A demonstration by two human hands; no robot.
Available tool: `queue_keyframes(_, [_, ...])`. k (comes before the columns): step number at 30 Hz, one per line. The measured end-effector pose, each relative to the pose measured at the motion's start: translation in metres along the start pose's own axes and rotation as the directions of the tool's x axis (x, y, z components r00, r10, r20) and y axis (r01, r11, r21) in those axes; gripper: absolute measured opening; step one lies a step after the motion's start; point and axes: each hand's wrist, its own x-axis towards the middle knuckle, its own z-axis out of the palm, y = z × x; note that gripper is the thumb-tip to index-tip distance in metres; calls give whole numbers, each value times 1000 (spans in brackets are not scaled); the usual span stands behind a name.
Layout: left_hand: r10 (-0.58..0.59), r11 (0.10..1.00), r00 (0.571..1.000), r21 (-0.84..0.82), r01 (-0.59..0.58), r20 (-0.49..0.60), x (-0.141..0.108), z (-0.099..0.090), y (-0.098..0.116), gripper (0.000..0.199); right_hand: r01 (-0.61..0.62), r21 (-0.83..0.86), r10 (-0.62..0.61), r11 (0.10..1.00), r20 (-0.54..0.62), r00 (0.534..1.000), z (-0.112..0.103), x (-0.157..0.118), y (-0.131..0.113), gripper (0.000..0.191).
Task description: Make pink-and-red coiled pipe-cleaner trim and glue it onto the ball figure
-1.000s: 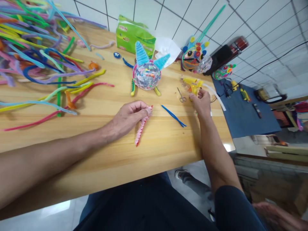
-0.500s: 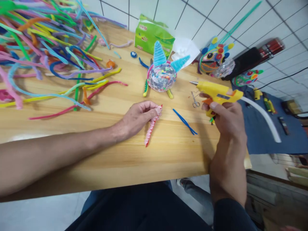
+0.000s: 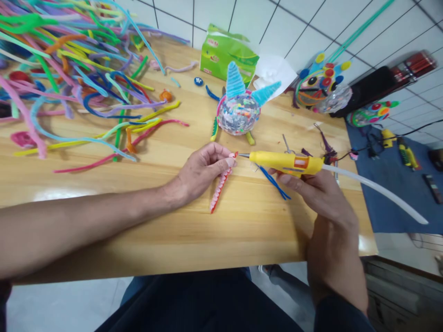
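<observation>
Between thumb and fingers, my left hand [image 3: 204,173] pinches the upper end of a pink-and-red scalloped strip [image 3: 218,190], which hangs down toward the table. My right hand [image 3: 311,189] is closed round a yellow hot glue gun [image 3: 287,161] with a long white glue stick [image 3: 380,186] sticking out of its back. The metal nozzle is at the strip's top end; whether it touches I cannot tell. Beneath the gun lie blue pipe cleaners [image 3: 275,182], and small scissors [image 3: 287,146] are partly hidden behind it. Beyond my hands sits a speckled clear ball [image 3: 238,114] with two light-blue ears [image 3: 235,80].
A heap of coloured pipe cleaners [image 3: 86,83] covers the table's left side. At the back are a green tissue pack [image 3: 226,55], a white paper [image 3: 275,76] and a blue button [image 3: 198,81]. Decorated figures [image 3: 320,83] and a dark cloth [image 3: 398,184] with tools are at the right.
My right hand has lowered and turned the glue gun, bringing its nozzle left to the strip's top end. My left hand keeps its pinch. The view has shifted slightly.
</observation>
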Motion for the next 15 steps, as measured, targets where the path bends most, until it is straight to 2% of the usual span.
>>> queue_keyframes(10, [-11,998,1000,66,11,-5,0,1,1,34,27,-4,-27,1000,-12,1000,4,-3,4,30])
queue_keyframes(15, [-5,996,1000,86,6,-8,0,1,0,35,25,-10,-25,1000,-17,1000,5,-2,4,34])
